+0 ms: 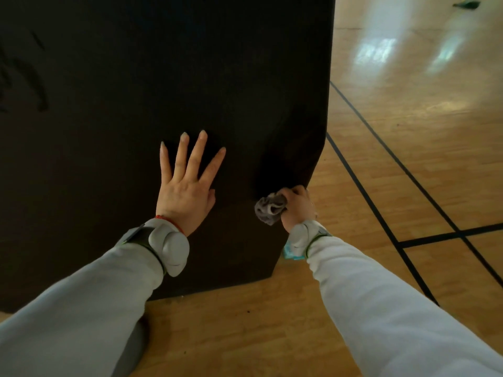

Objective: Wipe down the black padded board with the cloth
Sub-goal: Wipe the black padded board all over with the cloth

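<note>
The left hand (185, 191) lies flat, fingers spread, on the black board (163, 77). The right hand (298, 206) grips a bunched grey cloth (269, 209), seemingly touching the board's right edge above the wooden floor (408, 159).

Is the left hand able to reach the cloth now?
Probably yes: the left hand lies flat on the board beside the cloth, which the right hand grips; only bare board lies between.

wood floor (408, 131) | black floor lines (381, 148) | green-yellow object (466, 4) far corner
</note>
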